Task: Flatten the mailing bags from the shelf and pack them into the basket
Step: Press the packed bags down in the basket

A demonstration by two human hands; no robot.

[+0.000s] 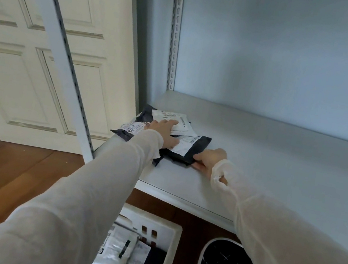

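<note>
Lying at the shelf's (278, 163) left edge: mailing bags (169, 128), dark grey and white crinkled plastic with printed labels, overlapping. Left hand (164, 131), grip apart, fingers flat, pressing the pile. Right hand (208, 160), grip clamped on the dark bag's (190, 150) near-right corner. Below the front edge: white slotted basket (173, 242) holding flat bags.

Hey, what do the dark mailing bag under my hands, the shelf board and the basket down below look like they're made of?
Dark mailing bag: likely thin plastic film, matte dark grey, creased and limp, with a white paper-like label.
Shelf board: smooth, pale, painted-looking surface; metal or coated board, can't tell which.
Basket: probably moulded white plastic, judging by its rounded rim and cut slots.
</note>
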